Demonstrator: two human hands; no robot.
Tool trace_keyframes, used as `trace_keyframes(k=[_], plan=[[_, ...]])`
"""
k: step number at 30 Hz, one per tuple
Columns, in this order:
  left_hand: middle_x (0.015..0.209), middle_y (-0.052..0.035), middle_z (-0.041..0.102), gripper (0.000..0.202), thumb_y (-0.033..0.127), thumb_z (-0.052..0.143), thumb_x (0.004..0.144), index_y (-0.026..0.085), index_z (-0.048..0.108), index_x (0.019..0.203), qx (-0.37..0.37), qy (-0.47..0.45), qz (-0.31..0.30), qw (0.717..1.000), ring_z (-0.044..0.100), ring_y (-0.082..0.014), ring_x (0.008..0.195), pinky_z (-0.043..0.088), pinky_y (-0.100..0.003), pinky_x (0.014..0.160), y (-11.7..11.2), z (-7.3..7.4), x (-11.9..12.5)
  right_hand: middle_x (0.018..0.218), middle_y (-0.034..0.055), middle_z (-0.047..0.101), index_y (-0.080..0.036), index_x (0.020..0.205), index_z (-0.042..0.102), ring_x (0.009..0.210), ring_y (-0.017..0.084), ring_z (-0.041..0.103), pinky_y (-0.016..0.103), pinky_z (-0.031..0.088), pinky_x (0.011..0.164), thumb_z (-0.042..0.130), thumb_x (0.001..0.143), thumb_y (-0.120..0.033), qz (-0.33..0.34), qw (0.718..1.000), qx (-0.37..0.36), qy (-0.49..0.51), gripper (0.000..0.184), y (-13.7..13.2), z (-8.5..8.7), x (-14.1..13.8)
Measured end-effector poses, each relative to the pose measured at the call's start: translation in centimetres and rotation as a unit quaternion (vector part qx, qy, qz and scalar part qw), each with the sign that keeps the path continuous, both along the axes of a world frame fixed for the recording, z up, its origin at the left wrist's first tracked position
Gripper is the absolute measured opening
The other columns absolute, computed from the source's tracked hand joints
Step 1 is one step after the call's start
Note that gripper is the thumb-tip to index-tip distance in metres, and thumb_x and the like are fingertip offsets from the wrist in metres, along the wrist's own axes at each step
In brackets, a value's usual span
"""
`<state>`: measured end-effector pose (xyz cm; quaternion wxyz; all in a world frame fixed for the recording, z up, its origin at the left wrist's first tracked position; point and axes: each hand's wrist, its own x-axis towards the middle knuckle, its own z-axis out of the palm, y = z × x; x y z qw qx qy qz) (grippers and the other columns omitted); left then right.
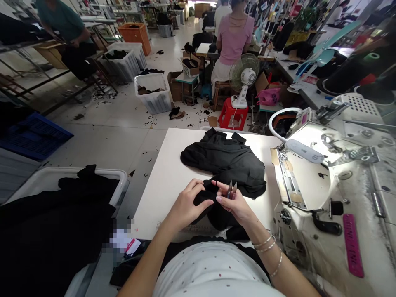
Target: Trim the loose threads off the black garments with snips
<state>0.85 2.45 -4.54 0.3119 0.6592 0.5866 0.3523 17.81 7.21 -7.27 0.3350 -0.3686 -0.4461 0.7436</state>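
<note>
A black garment (229,161) lies bunched on the white tabletop (154,194), its near part reaching down toward my body. My left hand (190,204) is closed on a fold of this garment, thumb on the near side. Close by on the right, my right hand (236,206) holds thread snips (231,189) in its palm, the two pointed blades sticking up and apart. Its index finger and thumb are at the edge of the black fabric; whether they pinch it I cannot tell.
A sewing machine (312,181) with a white lamp (305,151) stands right of the garment. At left, a white bin (123,177) holds black cloth. Beyond the table are a fan (247,78) on a red stool (233,113), a plastic crate (154,99) and seated co-workers.
</note>
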Motion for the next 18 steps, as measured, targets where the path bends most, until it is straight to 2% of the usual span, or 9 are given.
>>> trace_keyframes(k=[3, 6, 8, 10, 12, 14, 18], plan=[[0.080, 0.0015, 0.053, 0.020, 0.032, 0.061, 0.071, 0.019, 0.048, 0.076, -0.046, -0.075, 0.050, 0.995, 0.051, -0.0124, 0.072, 0.040, -0.022, 0.063, 0.5, -0.7, 0.5, 0.070, -0.0023, 0.050, -0.024, 0.108, 0.066, 0.045, 0.001, 0.030, 0.018, 0.017, 0.039, 0.074, 0.062, -0.024, -0.005, 1.000, 0.004, -0.007, 0.047, 0.2, 0.1, -0.3], [0.062, 0.0066, 0.044, 0.024, 0.031, 0.063, 0.067, 0.018, 0.042, 0.069, -0.073, -0.136, 0.104, 0.983, 0.042, -0.0082, 0.058, 0.033, -0.019, 0.055, 0.6, -1.2, 1.0, 0.072, -0.0012, 0.052, -0.021, 0.107, 0.064, 0.044, 0.002, 0.031, 0.018, 0.017, 0.038, 0.075, 0.060, -0.029, -0.008, 1.000, 0.007, -0.025, 0.049, 0.2, 0.5, -0.8], [0.058, 0.0077, 0.039, 0.026, 0.030, 0.062, 0.065, 0.018, 0.039, 0.067, -0.075, -0.177, 0.131, 0.972, 0.037, -0.0068, 0.055, 0.030, -0.017, 0.052, 0.6, -1.4, 1.2, 0.071, -0.0002, 0.053, -0.018, 0.104, 0.064, 0.041, 0.002, 0.028, 0.019, 0.016, 0.038, 0.072, 0.064, -0.039, -0.027, 0.998, 0.023, -0.043, 0.046, 0.1, 0.5, -0.9], [0.056, 0.0084, 0.035, 0.028, 0.029, 0.062, 0.065, 0.018, 0.036, 0.065, -0.080, -0.221, 0.150, 0.960, 0.035, -0.0061, 0.053, 0.028, -0.017, 0.050, 0.4, -1.5, 1.2, 0.067, -0.0001, 0.051, -0.014, 0.090, 0.063, 0.039, 0.002, 0.027, 0.021, 0.016, 0.037, 0.060, 0.071, -0.053, -0.072, 0.994, 0.051, -0.071, 0.043, 0.0, 0.4, -0.9], [0.054, 0.0088, 0.033, 0.029, 0.030, 0.062, 0.063, 0.019, 0.035, 0.065, -0.086, -0.258, 0.157, 0.949, 0.034, -0.0058, 0.052, 0.028, -0.016, 0.049, 0.3, -1.6, 1.2, 0.060, -0.0026, 0.042, -0.014, 0.074, 0.055, 0.041, 0.005, 0.028, 0.021, 0.018, 0.038, 0.048, 0.076, -0.061, -0.098, 0.986, 0.087, -0.106, 0.047, -0.3, 0.0, -0.4], [0.054, 0.0089, 0.035, 0.031, 0.031, 0.063, 0.062, 0.019, 0.034, 0.065, -0.092, -0.280, 0.153, 0.943, 0.035, -0.0057, 0.051, 0.028, -0.016, 0.048, 0.2, -1.6, 1.1, 0.059, -0.0040, 0.035, -0.017, 0.073, 0.048, 0.048, 0.007, 0.031, 0.021, 0.024, 0.043, 0.042, 0.080, -0.060, -0.066, 0.978, 0.132, -0.146, 0.044, -0.7, -0.2, 0.2], [0.052, 0.0091, 0.037, 0.031, 0.032, 0.063, 0.062, 0.019, 0.034, 0.066, -0.105, -0.289, 0.148, 0.940, 0.036, -0.0059, 0.051, 0.029, -0.016, 0.048, 0.0, -1.8, 1.1, 0.069, -0.0028, 0.041, -0.020, 0.086, 0.044, 0.061, 0.011, 0.038, 0.023, 0.033, 0.056, 0.036, 0.089, -0.045, 0.031, 0.952, 0.210, -0.220, 0.026, -1.6, 0.1, 1.2]])
